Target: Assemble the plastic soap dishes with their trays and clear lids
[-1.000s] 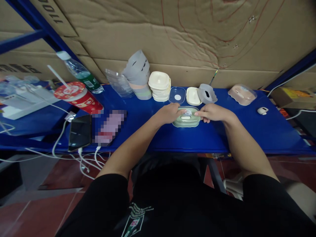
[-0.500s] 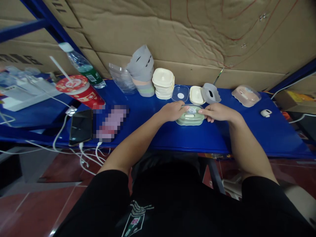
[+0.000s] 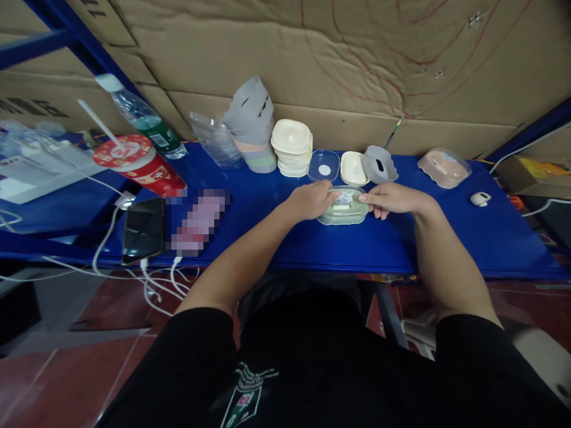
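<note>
A green soap box (image 3: 345, 215) with a clear lid and a round label on top rests on the blue table in front of me. My left hand (image 3: 313, 200) grips its left side, the thumb lying over the lid. From the right, my right hand (image 3: 389, 198) holds the other side, thumb on the lid and fingers curled at the edge. Just behind lie a clear lid (image 3: 324, 164) with a white sticker, a cream tray (image 3: 354, 168) and a grey shell (image 3: 380, 164) with a slot.
Behind my left hand stand a stack of cream trays (image 3: 291, 147), nested grey shells (image 3: 253, 125) and clear lids (image 3: 215, 139). Left are a red cup (image 3: 138, 163), a bottle (image 3: 147, 122) and a phone (image 3: 143, 230) on cables. A pinkish box (image 3: 445, 167) and earbud case (image 3: 480, 199) lie right.
The camera view has shifted slightly. Both hands stay on the green soap box, with little visible movement of the fingers.
</note>
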Demonstrator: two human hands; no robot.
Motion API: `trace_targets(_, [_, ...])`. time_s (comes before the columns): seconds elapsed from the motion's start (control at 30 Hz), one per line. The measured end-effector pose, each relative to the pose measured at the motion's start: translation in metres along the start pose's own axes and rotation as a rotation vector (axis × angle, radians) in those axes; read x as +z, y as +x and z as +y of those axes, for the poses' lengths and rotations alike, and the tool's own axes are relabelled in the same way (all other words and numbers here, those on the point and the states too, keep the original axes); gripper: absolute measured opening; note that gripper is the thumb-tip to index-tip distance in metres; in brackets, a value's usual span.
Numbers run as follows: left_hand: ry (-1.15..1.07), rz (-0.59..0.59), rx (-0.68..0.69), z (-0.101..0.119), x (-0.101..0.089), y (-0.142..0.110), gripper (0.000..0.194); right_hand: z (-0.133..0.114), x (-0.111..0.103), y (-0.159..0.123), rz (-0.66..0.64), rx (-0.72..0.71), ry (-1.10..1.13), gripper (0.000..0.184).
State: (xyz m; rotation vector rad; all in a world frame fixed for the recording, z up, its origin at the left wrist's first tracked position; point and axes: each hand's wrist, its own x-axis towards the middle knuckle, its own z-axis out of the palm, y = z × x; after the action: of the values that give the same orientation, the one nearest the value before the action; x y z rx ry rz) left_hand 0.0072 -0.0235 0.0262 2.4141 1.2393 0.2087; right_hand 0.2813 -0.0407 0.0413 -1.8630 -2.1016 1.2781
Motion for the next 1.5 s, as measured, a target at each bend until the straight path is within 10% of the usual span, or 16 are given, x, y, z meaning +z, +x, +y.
trace_targets(0.47, [-0.631, -0.408, 0.155, 0.012, 0.010, 0.004, 0.061, 0.017, -0.036, -0.040, 0.354, 0.163, -0.277, 0.038])
trace_targets(0.7, [-0.608, -0.334, 0.266, 0.020, 0.030, 0.005, 0.078, 0.041, -0.059, -0.066, 0.634, 0.449, -0.447, 0.024])
trace_targets(0.9, [-0.526, -0.323, 0.304, 0.014, 0.032, 0.006, 0.069, 0.047, -0.057, -0.049, 0.465, 0.382, -0.462, 0.045])
trace_targets(1.17, [-0.413, -0.329, 0.349, 0.019, 0.028, 0.001, 0.072, 0.063, -0.061, -0.050, 0.704, 0.494, -0.523, 0.031])
trace_targets(1.5, [-0.417, -0.319, 0.367, 0.020, 0.028, 0.001, 0.070, 0.078, -0.063, -0.034, 0.612, 0.253, -0.622, 0.068])
